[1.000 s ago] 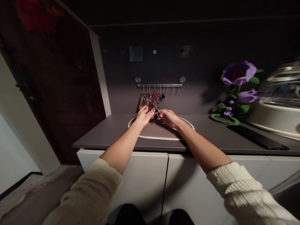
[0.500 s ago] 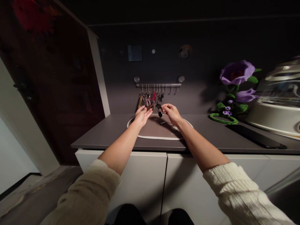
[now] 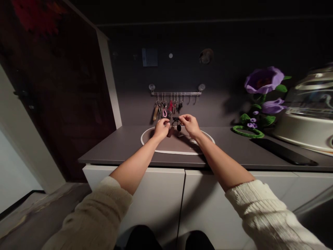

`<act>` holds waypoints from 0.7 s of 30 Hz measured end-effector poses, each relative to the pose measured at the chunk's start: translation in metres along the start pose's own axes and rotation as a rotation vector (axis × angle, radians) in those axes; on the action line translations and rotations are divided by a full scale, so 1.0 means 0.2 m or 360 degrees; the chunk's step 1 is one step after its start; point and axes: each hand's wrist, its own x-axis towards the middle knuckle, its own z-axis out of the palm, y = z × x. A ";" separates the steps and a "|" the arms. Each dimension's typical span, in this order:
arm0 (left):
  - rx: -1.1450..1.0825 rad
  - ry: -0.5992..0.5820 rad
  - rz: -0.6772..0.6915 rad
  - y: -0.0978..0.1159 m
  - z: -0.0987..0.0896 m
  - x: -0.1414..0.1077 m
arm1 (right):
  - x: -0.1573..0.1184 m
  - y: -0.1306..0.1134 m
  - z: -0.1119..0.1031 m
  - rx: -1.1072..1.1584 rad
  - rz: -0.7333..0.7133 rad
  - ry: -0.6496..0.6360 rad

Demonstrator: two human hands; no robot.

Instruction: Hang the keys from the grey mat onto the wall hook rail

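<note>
Over an oval brown mat (image 3: 166, 147) with a white edge, both hands hold one bunch of keys (image 3: 176, 119). My right hand (image 3: 190, 125) pinches its dark upper part, and a round black fob (image 3: 179, 128) dangles below. My left hand (image 3: 161, 129) is closed at the other side of the bunch, where a brown tag (image 3: 171, 131) hangs down beside the fingers. Exactly which piece the left fingers grip is hard to make out. Behind the hands, several key sets (image 3: 171, 106) hang from hooks on a clear wall rail (image 3: 177, 93).
The grey counter (image 3: 104, 146) carries a black phone (image 3: 283, 151), purple craft flowers (image 3: 264, 80) with a green ring base, and a cream appliance (image 3: 307, 125) on the right. White cabinet doors (image 3: 151, 198) are below. A dark door (image 3: 57, 90) stands at left.
My left hand has turned from palm-up with spread fingers to a closed pinch. The brown tag, earlier lying on those fingers, now hangs down. My right hand has barely moved.
</note>
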 end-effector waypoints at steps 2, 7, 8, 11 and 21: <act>0.0208 -0.0011 0.0333 0.03 -0.01 -0.02 | 0.00 0.00 0.00 -0.0009 -0.0008 -0.0001; 0.0662 -0.0010 0.0765 0.09 -0.04 -0.06 | -0.02 -0.01 0.01 -0.0007 0.0002 -0.0034; 0.0734 -0.0013 0.0804 0.10 -0.05 -0.07 | -0.02 -0.01 0.01 -0.0006 0.0007 -0.0057; 0.0878 -0.0013 0.0867 0.10 -0.05 -0.06 | -0.03 -0.02 0.02 0.0002 0.0035 -0.0114; 0.0803 0.0084 0.0832 0.10 -0.06 -0.03 | -0.05 -0.05 0.03 0.0448 0.0489 -0.0331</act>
